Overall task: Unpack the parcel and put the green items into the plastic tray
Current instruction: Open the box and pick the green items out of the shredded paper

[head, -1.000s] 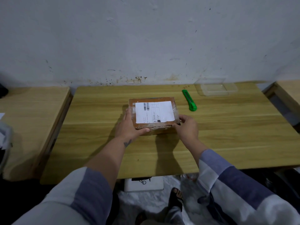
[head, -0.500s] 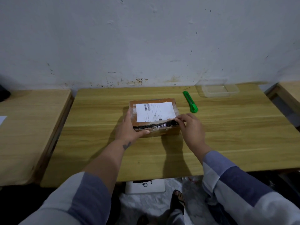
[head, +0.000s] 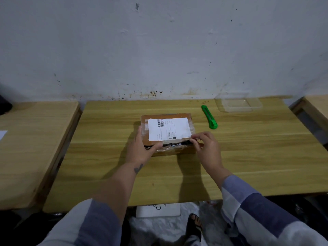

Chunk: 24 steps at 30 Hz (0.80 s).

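Observation:
A brown cardboard parcel (head: 166, 129) with a white shipping label and clear tape lies on the middle of the wooden table (head: 248, 157). Its near top edge is lifted, and a dark gap shows under it. My left hand (head: 142, 148) grips the parcel's near left corner, thumb on top. My right hand (head: 205, 146) pinches the near right edge of the top flap. A clear plastic tray (head: 238, 104) stands at the back right by the wall. What is inside the parcel stays hidden.
A green utility knife (head: 209, 118) lies between the parcel and the tray. A second wooden table (head: 26, 148) adjoins on the left, and another table's corner (head: 316, 107) shows at the right. A stained wall runs right behind the table.
The parcel's near top edge has come up and a dark gap has opened. My right hand moved from the parcel's near right corner up to the flap's edge. The left hand stayed in place.

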Tool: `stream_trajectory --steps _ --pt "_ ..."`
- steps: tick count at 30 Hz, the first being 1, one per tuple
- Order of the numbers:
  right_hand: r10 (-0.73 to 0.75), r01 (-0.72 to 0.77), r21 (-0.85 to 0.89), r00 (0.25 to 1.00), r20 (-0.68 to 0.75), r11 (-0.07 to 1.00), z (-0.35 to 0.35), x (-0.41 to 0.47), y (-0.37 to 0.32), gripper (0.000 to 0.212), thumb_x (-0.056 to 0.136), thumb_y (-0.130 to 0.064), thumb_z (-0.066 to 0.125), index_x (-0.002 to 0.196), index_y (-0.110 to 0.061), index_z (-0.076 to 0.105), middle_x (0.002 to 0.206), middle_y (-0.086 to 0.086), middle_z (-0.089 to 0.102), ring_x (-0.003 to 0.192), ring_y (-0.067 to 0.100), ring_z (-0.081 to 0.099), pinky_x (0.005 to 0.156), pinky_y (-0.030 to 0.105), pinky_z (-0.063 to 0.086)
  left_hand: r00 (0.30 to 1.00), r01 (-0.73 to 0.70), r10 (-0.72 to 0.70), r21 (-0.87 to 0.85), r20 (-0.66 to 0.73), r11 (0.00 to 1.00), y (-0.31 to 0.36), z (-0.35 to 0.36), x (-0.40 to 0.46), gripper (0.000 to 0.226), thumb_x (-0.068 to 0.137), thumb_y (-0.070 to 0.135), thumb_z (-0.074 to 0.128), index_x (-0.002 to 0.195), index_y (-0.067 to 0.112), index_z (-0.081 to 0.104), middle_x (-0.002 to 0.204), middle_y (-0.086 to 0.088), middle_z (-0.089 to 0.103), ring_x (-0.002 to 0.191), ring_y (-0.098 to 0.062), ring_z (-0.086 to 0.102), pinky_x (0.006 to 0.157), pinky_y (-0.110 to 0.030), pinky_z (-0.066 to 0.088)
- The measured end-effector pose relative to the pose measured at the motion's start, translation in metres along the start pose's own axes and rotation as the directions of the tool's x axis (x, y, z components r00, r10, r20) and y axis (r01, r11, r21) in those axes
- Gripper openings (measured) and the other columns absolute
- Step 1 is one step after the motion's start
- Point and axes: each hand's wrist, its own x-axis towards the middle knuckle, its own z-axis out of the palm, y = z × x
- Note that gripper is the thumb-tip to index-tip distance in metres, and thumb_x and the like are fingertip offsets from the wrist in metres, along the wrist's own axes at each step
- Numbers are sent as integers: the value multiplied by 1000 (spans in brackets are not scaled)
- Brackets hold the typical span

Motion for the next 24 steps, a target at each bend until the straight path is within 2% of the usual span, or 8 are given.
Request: stream_trajectory --steps 4,8,11,14,18,24 --pt "9 -11 33 999 39 999 2 -2 6 32 81 -10 71 113 -7 67 102 -3 50 93 13 56 87 25 53 999 -7 7 5 -32 1000 -1 2 3 107 71 57 73 153 29 9 156 0 30 140 -25 34 105 -42 37" --pt "37 -42 52 995 97 998 1 4 16 44 78 -15 75 120 -9 64 116 6 59 103 18 59 90 30 53 999 -10 13 93 -39 996 0 2 4 104 74 61 67 153 28 8 155 -2 31 138 -27 37 100 -41 41" --pt "2 0 -14 994 106 1000 0 7 15 33 81 -18 72 112 -9 69 109 9 69 95 21 65 88 31 55 999 -20 25 107 -41 994 0 3 4 104 73 62 66 153 27 8 155 -3 31 138 -27 36 101 -41 41" --pt "-80 84 -75 995 55 994 0 9 12 22 85 -17 67 104 -7 73 97 11 73 85 24 68 77 29 54 1000 -13 15 50 -26 999 -4 1 6 109 67 58 74 152 29 13 153 -1 35 137 -25 38 104 -44 39" --pt "-60 53 -152 997 -39 987 1 12 8 20 91 -26 60 100 -15 73 95 6 73 81 26 68 66 38 55 999 -28 28 9 -19 1000 -2 -2 7 113 57 58 81 149 29 21 144 3 48 129 -21 48 101 -43 46" --pt "-50 37 -130 994 -94 991 8 11 4 19 93 -22 55 98 -11 69 95 9 69 80 30 64 66 38 52 998 -55 55 8 -13 998 -3 -2 7 111 67 50 79 152 31 10 152 1 38 136 -26 39 102 -41 40"
